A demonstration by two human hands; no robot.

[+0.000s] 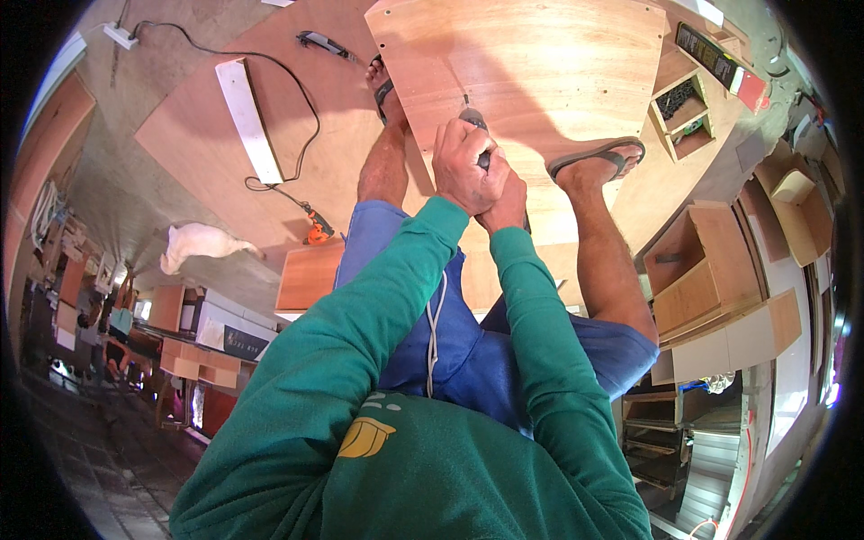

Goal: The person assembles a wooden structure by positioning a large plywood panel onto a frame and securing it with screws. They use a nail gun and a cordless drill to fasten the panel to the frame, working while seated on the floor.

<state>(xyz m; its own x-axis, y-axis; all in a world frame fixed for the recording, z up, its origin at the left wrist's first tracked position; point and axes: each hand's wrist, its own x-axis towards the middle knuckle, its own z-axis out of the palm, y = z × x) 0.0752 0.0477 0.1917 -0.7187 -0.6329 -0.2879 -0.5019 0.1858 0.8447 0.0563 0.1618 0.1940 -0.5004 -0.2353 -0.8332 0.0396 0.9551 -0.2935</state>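
Note:
My left hand (463, 166) is closed over the body of a dark power drill (472, 117). Just below it, my right hand (508, 202) wraps around the drill's lower part, mostly hidden by the left hand and wrist. The drill's nose points away from me, its bit meeting a dark spot on the face of a large plywood panel (558, 72). Small dark holes dot the panel near its edges. My feet stand on either side, the right sandal (594, 157) overlapping the panel's near right corner.
On the left lie a white-faced board (249, 121), a slim grey hand tool (326, 43) and an orange corded drill (317, 227) with a trailing black cable. A wooden box of screws (681, 103) sits at right. A white animal (202, 245) lies at left; wooden cabinets (706, 261) stand right.

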